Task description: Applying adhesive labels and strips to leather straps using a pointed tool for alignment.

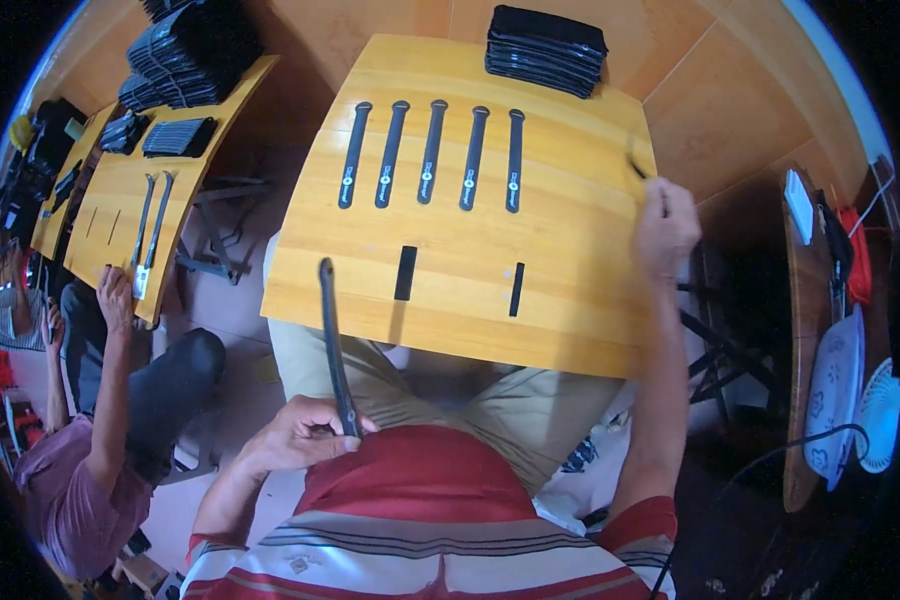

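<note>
The left hand (300, 435) pinches a long black strap (334, 345) at its lower end, near the lap, its tip rising over the wooden board (570, 250). The right hand (667, 228) reaches the board's right edge, fingers curled beside a small dark piece (637, 168); whether it grips is unclear. Five straps (432, 155) lie in a row: this one is best laid parallel, evenly spaced.

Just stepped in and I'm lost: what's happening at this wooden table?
A seated person's left hand holds one long black strap by its end, near the lap. The right hand reaches to the wooden table's right edge. Five similar straps lie in a row, with a black stack behind them.
</note>
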Demonstrator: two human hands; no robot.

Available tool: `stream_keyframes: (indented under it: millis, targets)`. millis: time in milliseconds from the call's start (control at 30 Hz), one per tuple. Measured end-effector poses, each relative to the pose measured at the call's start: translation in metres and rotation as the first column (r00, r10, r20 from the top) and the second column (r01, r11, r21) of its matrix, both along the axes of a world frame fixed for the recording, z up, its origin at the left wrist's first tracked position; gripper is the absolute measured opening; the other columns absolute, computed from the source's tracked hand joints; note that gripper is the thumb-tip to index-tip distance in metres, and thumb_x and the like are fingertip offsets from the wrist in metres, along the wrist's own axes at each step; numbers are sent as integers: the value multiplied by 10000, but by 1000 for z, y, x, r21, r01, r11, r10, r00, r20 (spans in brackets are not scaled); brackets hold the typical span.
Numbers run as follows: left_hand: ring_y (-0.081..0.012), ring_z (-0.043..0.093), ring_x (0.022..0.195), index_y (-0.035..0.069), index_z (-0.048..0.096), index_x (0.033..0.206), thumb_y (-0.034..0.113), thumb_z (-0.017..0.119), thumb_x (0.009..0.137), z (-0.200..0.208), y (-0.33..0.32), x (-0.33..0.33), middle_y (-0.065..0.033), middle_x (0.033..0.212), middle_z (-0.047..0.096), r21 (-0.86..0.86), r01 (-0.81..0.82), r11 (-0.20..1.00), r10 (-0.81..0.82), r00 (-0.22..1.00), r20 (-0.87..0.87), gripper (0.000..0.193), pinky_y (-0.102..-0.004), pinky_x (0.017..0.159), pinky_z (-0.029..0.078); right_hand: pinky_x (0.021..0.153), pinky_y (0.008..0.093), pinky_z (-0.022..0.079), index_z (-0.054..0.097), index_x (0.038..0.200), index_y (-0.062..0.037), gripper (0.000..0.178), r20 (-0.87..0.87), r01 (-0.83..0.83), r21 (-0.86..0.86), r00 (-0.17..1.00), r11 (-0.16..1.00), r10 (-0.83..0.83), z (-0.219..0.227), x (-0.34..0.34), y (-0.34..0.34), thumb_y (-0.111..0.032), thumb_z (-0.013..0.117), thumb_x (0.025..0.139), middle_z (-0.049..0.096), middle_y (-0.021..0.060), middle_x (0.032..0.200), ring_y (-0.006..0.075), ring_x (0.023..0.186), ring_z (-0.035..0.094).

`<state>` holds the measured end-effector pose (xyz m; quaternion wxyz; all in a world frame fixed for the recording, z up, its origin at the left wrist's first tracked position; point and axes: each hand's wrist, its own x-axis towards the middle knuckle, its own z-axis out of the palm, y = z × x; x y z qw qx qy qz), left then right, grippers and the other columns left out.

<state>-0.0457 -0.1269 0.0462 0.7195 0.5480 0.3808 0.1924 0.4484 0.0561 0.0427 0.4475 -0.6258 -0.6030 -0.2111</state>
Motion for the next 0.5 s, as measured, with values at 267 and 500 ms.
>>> stream_keyframes:
  millis: [267,500]
  targets:
    - [-160,680,944,32,682,933,-9,780,829,1,8,15,-103,1018,726,22,-158,987,154,981,120,149,-314,862,539,669,411,550,706,934,-94,84,47,-200,-388,970,900,237,-53,-58,-8,-158,697,881,664,60,916,298,784,682]
    - [-143,670,920,25,669,1019,-11,810,793,-7,12,34,-73,971,710,-135,-383,914,406,871,278,269,-307,843,544,664,416,537,717,967,-69,138,24,-209,-499,967,841,255,-49,-67,-5,-192,695,908,657,62,931,311,767,678]
